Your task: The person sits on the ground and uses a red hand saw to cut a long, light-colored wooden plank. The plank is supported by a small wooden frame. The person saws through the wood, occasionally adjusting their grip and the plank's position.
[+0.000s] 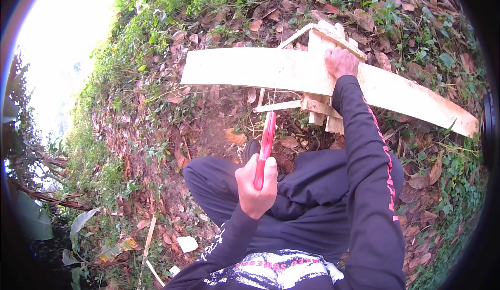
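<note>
A red-handled tool [265,143] is gripped in my left hand [257,184], in front of my knees. Its thin blade, seen nearly edge-on, points away from me to the near edge of a long pale wooden plank [234,67]; the tool's exact kind is unclear. The plank lies crosswise over a stack of rough wooden pieces [319,106]. With fingers curled, my right hand [342,62] grips the plank's far edge beside a wooden block [336,39]. Its fingertips are partly hidden.
Thin wooden strips [278,106] stick out to the left of the stack. Dry leaves [235,136] and green plants [172,3] cover the ground. A pale wood chip [187,244] and a narrow stick [148,243] lie at the lower left. My bent legs [312,186] are close to the stack.
</note>
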`<state>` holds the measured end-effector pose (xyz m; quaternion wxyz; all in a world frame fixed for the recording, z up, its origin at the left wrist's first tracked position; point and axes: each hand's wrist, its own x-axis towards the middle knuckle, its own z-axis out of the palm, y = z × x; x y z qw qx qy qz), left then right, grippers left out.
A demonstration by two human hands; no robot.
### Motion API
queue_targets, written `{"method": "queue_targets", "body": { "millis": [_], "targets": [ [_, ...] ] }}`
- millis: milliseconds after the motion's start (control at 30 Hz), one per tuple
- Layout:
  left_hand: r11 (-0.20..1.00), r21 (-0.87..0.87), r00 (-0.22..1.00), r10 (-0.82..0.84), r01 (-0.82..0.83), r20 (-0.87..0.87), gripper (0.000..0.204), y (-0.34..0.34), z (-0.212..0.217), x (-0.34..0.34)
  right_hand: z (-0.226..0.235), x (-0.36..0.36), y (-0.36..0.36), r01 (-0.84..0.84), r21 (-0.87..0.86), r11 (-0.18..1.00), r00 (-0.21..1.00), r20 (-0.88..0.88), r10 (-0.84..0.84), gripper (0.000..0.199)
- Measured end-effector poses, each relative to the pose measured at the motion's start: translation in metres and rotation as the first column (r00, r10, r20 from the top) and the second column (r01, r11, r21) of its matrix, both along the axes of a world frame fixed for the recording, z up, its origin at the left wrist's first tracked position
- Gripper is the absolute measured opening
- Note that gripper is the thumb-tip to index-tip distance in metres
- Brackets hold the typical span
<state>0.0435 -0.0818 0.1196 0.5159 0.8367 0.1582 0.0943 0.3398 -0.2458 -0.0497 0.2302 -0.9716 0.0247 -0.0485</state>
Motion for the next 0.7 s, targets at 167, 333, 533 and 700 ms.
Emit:
{"method": "queue_targets", "body": {
  "millis": [167,333,533,700],
  "targets": [
    [0.993,0.119,0.989,-0.041,0.025,0.14,0.022,0.0,-0.018,0.047,-0.004,-0.004,-0.002,0.008,-0.03,1.0,0.998,-0.063,-0.01,0.045],
    [0.998,0.029,0.967,-0.066,0.061,0.248,0.022,0.008,-0.039,0.1,0.001,0.001,0.005,0.019,-0.034,0.999,0.999,-0.034,-0.02,0.044],
    [0.989,-0.144,0.996,0.048,-0.036,0.081,0.024,0.008,-0.031,0.025,0.003,-0.002,0.0,0.01,0.011,1.0,0.999,-0.042,-0.009,0.047],
    [0.943,-0.323,0.987,0.118,-0.078,0.105,0.023,0.017,-0.027,0.031,-0.001,0.001,0.0,0.022,0.017,1.0,0.999,-0.03,-0.021,0.047]
  ]
}}
